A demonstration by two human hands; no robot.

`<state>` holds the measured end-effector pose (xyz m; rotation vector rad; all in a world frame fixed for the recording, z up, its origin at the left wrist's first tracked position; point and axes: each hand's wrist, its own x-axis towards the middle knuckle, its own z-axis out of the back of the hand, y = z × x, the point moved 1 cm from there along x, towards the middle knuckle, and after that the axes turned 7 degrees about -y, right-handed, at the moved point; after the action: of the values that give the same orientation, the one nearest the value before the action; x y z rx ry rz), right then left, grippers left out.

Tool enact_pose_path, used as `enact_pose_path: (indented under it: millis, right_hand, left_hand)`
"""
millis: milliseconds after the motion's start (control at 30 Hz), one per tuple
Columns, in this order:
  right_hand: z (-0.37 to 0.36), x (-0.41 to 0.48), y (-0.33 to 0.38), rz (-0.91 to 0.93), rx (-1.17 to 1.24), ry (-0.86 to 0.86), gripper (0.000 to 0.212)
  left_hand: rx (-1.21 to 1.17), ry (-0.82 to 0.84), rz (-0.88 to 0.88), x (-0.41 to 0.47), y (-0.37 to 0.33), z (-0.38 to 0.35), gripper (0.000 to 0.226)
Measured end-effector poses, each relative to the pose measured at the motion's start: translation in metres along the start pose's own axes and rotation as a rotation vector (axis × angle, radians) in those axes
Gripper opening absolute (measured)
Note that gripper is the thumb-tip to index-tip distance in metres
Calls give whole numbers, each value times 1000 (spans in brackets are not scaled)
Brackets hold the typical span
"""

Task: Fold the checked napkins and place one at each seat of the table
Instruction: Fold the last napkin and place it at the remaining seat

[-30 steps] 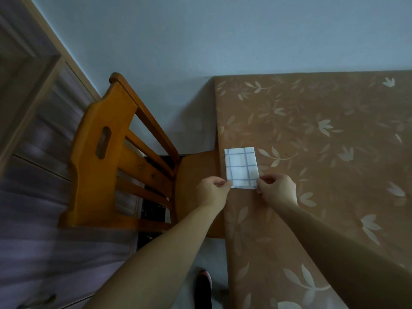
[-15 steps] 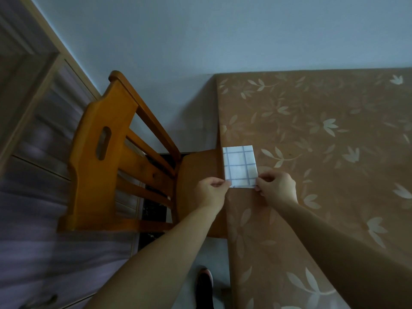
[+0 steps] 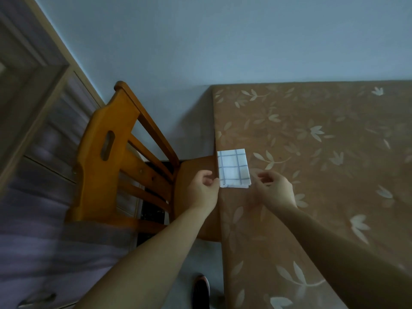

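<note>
One wooden chair point(image 3: 104, 166) is standing at nine o'clock of the single folded checked napkin point(image 3: 233, 168). The left hand point(image 3: 201, 188) is hovering loosely curled at the napkin's seven o'clock corner, gripping nothing as far as I can see. The napkin is lying flat at the left edge of the one table point(image 3: 323, 152), facing that seat. It is looking light, soft and floppy, so pinching its layered corners would probably suit best. The right hand point(image 3: 275, 188), blurred, is hanging slack and empty at four o'clock.

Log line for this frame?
checked napkin: folded, flat at table edge by chair | left hand: at near-left corner, grip unclear | right hand: blurred, seems off it | phase: placing at seat
</note>
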<state>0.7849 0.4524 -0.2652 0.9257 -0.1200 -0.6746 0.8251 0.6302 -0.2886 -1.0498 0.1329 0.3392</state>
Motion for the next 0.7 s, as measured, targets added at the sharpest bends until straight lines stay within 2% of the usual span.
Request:
enact_pose_path:
  millis: [167, 333, 500, 700]
  right_hand:
    - [31, -29, -1, 165, -92, 57, 29]
    - [55, -69, -9, 238, -256, 156, 48]
    - [94, -121, -20, 270, -340, 196, 55]
    - [157, -193, -58, 261, -374, 156, 60]
  left_hand:
    - [62, 15, -82, -47, -5, 30, 45]
    - [225, 111, -159, -107, -3, 65, 57]
    - [391, 161, -283, -166, -7, 89, 61]
    - [354, 165, -358, -257, 0, 101, 60]
